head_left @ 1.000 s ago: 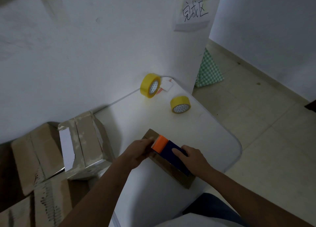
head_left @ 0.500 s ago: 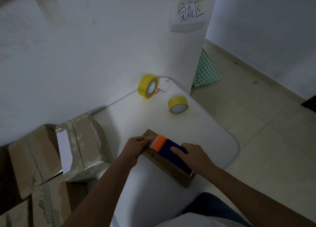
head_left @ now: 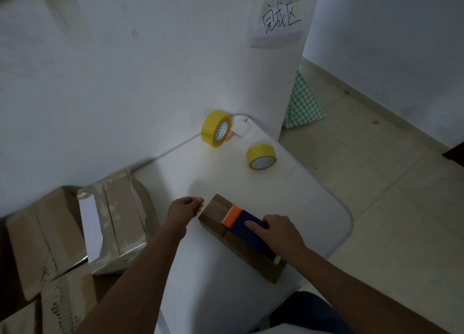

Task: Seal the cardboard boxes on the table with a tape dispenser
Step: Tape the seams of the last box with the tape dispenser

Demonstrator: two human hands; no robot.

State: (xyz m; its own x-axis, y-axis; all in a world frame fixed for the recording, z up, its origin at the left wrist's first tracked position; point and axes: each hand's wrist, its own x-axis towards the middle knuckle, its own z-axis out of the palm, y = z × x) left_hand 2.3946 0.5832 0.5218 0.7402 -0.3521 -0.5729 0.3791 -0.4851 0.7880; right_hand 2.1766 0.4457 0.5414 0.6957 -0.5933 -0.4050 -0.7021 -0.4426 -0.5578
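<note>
A long, narrow brown cardboard box [head_left: 218,211] lies slantwise on the white table [head_left: 296,190], near its front right corner. On top of the box sits a tape dispenser [head_left: 235,215] with a blue body and an orange front. My right hand [head_left: 280,232] grips the dispenser from behind, its index finger stretched along the blue top. My left hand [head_left: 185,208] hovers just left of the box's far end, fingers loosely curled, holding nothing and not touching the box.
Two yellow tape rolls stand farther back: one [head_left: 216,129] against the wall, one [head_left: 261,156] near the right edge. Worn cardboard boxes [head_left: 118,218] are stacked at the table's left. The table's rounded corner [head_left: 347,223] drops to tiled floor. A green checked cloth [head_left: 303,105] lies beyond.
My left hand has let go of the box's far end and drawn a little to the left. The dispenser has slid slightly back toward me along the box top.
</note>
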